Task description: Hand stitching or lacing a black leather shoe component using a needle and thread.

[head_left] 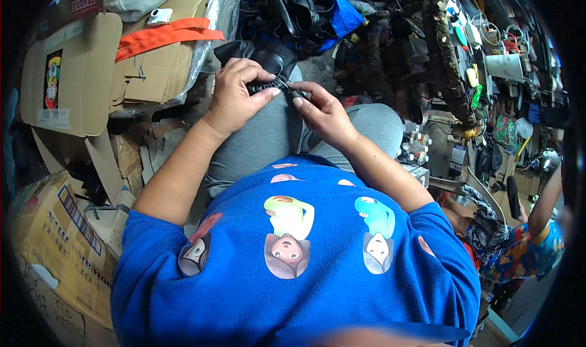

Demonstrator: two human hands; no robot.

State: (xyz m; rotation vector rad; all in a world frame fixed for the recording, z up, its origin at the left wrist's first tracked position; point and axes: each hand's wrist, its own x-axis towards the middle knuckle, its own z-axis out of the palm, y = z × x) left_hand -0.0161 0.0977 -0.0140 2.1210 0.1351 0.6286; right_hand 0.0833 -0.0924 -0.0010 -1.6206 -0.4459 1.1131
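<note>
A black, leather-like piece [268, 59], perhaps a shoe, lies over my raised knee. Along its near edge runs a ridged black strip [264, 87]. My left hand [238, 97] is closed on this piece, thumb and fingers pinching the ridged edge. Just to the right, my right hand [323, 111] pinches a thin dark strand or slim tool [295, 90] between thumb and forefinger, its tip close to the left thumb. The fingers hide part of where the two meet, and I cannot make out the thin thing's exact kind.
Black shoes or straps [293, 5] pile up ahead beside a blue bag [339, 17]. Flattened cardboard [165, 72] with an orange strap [165, 37] stands at left, above a cardboard box [67, 255]. Small bottles [417, 145] stand at right. Another person [525, 249] sits at far right.
</note>
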